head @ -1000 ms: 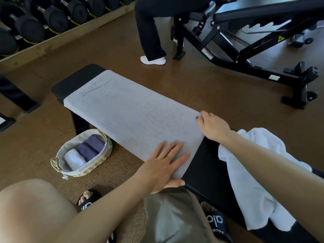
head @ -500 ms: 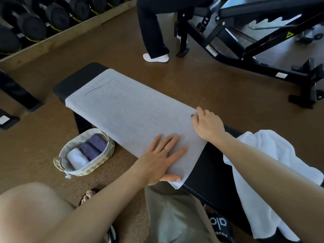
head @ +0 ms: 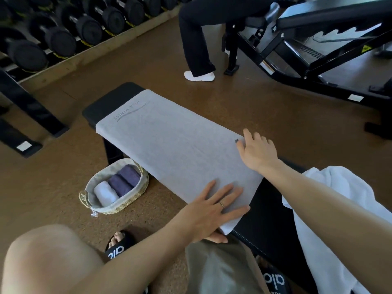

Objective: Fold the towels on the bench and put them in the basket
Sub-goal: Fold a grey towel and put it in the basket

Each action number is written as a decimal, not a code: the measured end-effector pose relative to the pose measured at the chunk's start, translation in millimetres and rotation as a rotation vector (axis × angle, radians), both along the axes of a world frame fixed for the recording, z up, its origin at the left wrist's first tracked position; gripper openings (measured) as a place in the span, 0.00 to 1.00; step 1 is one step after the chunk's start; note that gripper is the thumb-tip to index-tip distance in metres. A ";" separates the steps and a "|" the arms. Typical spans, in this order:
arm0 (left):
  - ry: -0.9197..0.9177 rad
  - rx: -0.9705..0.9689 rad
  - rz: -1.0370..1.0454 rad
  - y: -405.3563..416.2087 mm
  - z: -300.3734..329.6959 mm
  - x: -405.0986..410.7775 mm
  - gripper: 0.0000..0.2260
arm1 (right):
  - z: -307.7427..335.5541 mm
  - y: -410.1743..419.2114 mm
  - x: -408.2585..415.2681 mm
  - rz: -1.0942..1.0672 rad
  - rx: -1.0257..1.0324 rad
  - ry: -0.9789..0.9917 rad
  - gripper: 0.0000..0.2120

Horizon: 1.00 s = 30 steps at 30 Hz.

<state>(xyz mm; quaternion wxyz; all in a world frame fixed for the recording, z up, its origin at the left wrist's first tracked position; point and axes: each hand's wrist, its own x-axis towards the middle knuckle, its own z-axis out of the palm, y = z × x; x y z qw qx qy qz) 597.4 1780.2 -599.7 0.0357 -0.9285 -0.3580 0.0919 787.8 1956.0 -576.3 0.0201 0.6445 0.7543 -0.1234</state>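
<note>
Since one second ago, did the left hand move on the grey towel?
No. The left hand presses the same near corner of the grey towel, beside the bench edge.

Towel [head: 169,145] on bench [head: 110,102]; basket [head: 135,198] on floor below.

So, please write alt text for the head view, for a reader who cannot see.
Two hands, left and right, press flat on a grey towel spread along a black bench. A white towel lies crumpled beside it; a basket with rolled towels stands on the floor.
</note>
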 end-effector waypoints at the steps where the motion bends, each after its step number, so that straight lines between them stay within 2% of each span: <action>1: -0.013 -0.006 -0.005 -1.3 0.6 2.4 0.44 | -0.6 -1.9 0.4 0.012 -0.002 0.015 0.29; 4: -0.008 0.014 0.023 -9.6 -2.1 8.0 0.40 | 0.2 0.7 3.3 -0.033 -0.098 0.009 0.29; 7: 0.019 0.051 0.019 -15.8 -1.2 9.5 0.38 | 7.4 9.6 9.8 -0.153 -0.221 0.084 0.32; 9: 0.006 0.051 0.002 -16.8 6.5 10.8 0.36 | 7.1 13.2 19.2 -0.230 -0.222 0.132 0.32; 13: -0.086 0.111 -0.041 -22.2 21.2 20.9 0.21 | 1.8 18.2 38.2 -0.330 -0.207 0.245 0.35; 14: -0.094 0.123 -0.041 -23.2 23.0 23.1 0.17 | 0.8 21.0 42.0 -0.343 -0.206 0.289 0.33; 16: -0.096 0.129 -0.036 -24.3 24.1 26.2 0.14 | 0.7 26.3 48.4 -0.372 -0.213 0.364 0.22; 21: -0.074 0.082 -0.033 -25.9 31.0 29.3 0.11 | 11.8 29.0 55.7 -0.430 -0.149 0.532 0.12; 25: -0.080 0.033 0.026 -26.7 39.2 27.3 0.11 | 20.8 25.4 53.9 -0.397 -0.158 0.535 0.21; 30: -0.209 -0.057 0.125 -26.8 44.9 19.2 0.10 | 27.7 21.0 58.2 -0.345 -0.180 0.456 0.21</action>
